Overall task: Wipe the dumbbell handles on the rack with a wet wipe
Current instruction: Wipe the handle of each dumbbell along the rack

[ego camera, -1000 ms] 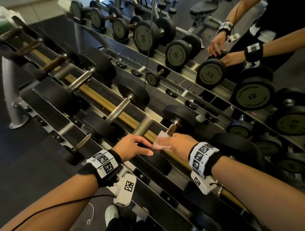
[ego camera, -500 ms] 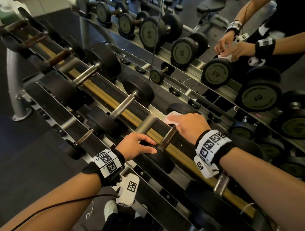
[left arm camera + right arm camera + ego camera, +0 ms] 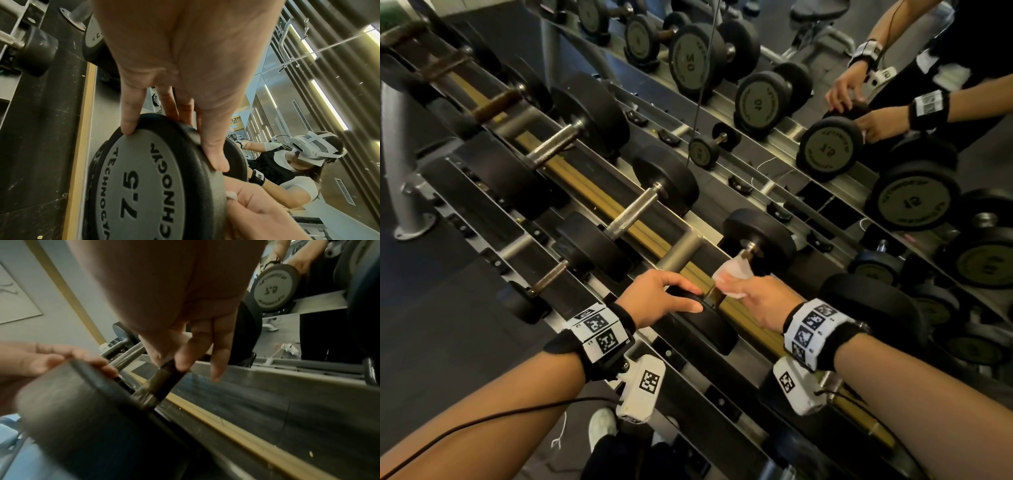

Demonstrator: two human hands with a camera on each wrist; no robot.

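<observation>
The white wet wipe (image 3: 732, 274) is wrapped round the dark dumbbell handle (image 3: 714, 295); the handle pokes out just below the grip; the black 7.5 dumbbell (image 3: 144, 186) lies on the rack (image 3: 763, 329).

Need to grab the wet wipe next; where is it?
In the head view, the wet wipe is wrapped round the 7.5 dumbbell's handle, held by the right hand.

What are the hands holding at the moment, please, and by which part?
The left hand grips the dumbbell by the rim of its near weight. The right hand holds the wipe wrapped round the handle.
</observation>
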